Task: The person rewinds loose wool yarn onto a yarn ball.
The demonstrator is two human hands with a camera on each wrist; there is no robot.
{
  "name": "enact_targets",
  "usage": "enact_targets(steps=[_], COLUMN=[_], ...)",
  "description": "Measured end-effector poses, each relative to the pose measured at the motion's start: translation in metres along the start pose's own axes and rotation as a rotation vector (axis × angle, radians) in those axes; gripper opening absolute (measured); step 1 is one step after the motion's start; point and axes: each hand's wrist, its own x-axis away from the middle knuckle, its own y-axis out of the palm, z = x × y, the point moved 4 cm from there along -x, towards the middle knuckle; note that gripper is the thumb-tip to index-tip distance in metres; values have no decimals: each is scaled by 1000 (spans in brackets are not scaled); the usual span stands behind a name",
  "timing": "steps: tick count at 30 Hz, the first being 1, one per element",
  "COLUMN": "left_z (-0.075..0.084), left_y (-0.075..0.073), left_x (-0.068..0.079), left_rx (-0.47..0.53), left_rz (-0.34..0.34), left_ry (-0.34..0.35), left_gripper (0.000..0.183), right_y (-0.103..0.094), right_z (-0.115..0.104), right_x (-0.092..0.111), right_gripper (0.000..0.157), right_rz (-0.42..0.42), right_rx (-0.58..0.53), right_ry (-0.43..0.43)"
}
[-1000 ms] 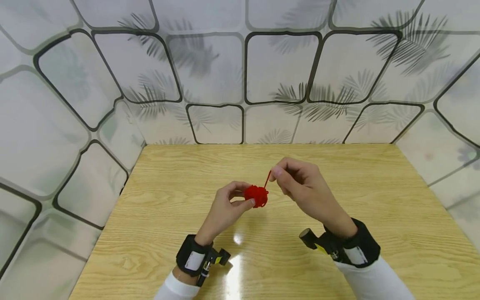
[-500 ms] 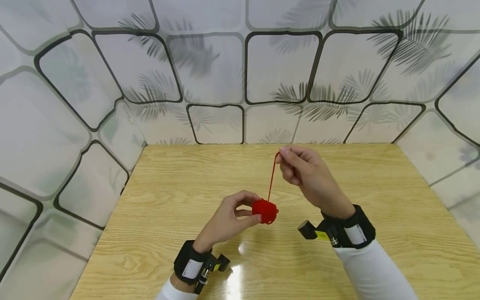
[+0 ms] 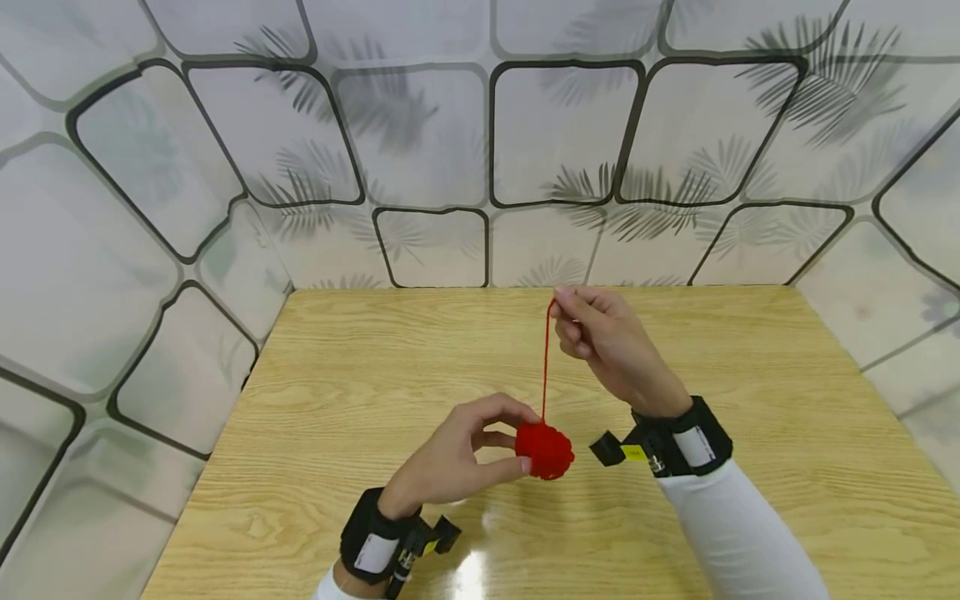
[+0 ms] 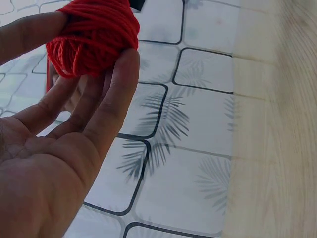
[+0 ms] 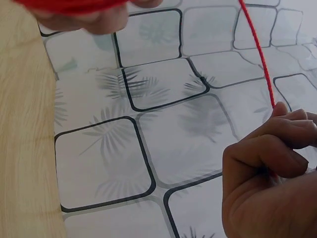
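A small ball of red yarn (image 3: 546, 452) is held above the table by my left hand (image 3: 457, 454), thumb on the near side and fingers on the far side. In the left wrist view the wound strands of the yarn ball (image 4: 94, 37) show between thumb and fingers. Farther back and higher, my right hand (image 3: 611, 342) pinches the loose yarn strand (image 3: 546, 358) between thumb and forefinger. That strand runs taut from the ball up to the pinch. In the right wrist view the strand (image 5: 260, 47) enters the curled fingers of the right hand (image 5: 270, 173).
Beneath both hands lies a wood-grain table (image 3: 337, 358), with a bright light reflection near its front. Patterned white walls (image 3: 427, 133) with black outlines and leaf prints enclose its back and sides. Each wrist wears a black strap with a small camera (image 3: 611, 450).
The left hand has moved right and nearer with the ball. My right hand has risen away, drawing out a longer length of yarn; over the last half second it shifted only slightly.
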Motion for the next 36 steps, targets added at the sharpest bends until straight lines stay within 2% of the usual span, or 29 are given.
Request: enact_targets(steps=[7, 13, 18, 21, 25, 29, 36], left_z=[18, 13, 17, 20, 23, 26, 19], left_y=[-2, -8, -17, -23, -31, -36, -44], left_x=[1, 0, -4, -7, -10, -12, -15], left_rx=[59, 105, 165, 205, 223, 193, 155], left_rz=[9, 59, 126, 190, 280, 353, 482], left_ry=[157, 230, 282, 320, 330, 324, 268], left_gripper=[34, 39, 40, 39, 38, 36, 37], right_y=[-6, -5, -1, 4, 11, 17, 28], right_z=[28, 48, 62, 69, 75, 78, 77], right_x=[-6, -6, 0, 6, 16, 23, 37], right_gripper=[36, 41, 39, 38, 38, 34, 35], right_rz=[28, 26, 24, 13, -27, -57, -103], right_rx=[22, 51, 59, 73, 107, 134, 222], right_ry=[83, 116, 145, 176, 180, 156, 132])
